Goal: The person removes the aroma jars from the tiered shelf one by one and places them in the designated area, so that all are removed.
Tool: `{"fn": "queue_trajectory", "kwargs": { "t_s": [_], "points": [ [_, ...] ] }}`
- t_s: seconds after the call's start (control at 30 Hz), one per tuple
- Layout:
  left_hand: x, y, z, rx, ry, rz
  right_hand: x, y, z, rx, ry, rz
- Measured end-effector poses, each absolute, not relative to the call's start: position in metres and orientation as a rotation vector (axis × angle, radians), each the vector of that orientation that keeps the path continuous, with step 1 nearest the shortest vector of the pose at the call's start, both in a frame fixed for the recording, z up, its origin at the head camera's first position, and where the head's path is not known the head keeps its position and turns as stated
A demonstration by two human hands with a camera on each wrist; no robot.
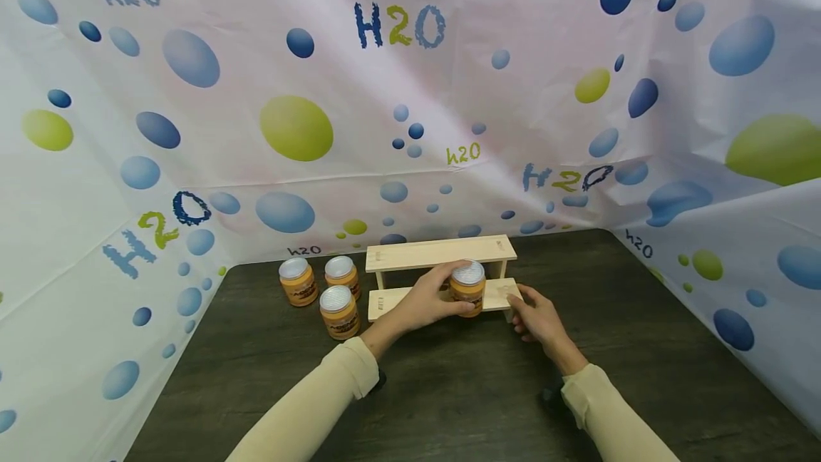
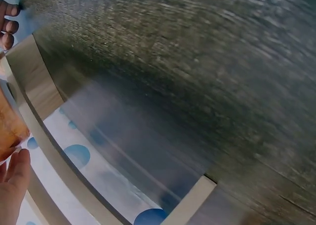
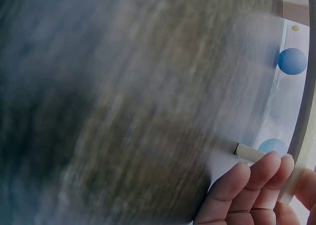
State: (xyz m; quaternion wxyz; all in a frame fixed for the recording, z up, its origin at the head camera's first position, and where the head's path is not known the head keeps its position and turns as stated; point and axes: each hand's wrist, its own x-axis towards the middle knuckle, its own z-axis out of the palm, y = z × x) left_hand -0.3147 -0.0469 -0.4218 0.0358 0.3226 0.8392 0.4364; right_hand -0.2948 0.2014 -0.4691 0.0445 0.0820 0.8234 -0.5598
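Observation:
In the head view my left hand (image 1: 426, 299) grips an orange jar (image 1: 468, 289) with a silver lid, thumb and fingers around its side. That jar is at the lower step of a pale two-step wooden shelf (image 1: 442, 252); whether its base touches the board cannot be told. My right hand (image 1: 539, 318) holds the right end of the lower step, and the right wrist view shows its fingers (image 3: 261, 180) at the wooden board (image 3: 300, 131). At the left edge of the left wrist view, part of the orange jar (image 2: 10, 126) shows beside the left fingertips (image 2: 19, 166).
Left of the shelf, three similar jars stand on the dark wood-grain table (image 1: 449, 391): a rear left jar (image 1: 299, 284), a rear right jar (image 1: 343, 275) and a front jar (image 1: 340, 314). A white sheet (image 1: 359, 77) with coloured drops hangs behind and along both sides.

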Motion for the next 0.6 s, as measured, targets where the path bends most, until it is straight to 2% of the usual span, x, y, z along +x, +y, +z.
{"fn": "queue_trajectory", "kwargs": {
  "t_s": [0.6],
  "points": [
    [-0.3175,-0.0412,-0.4256,1.008,2.640,1.356,-0.2981,0.2003,-0.4695,0.252,2.520,-1.706]
  ]
}}
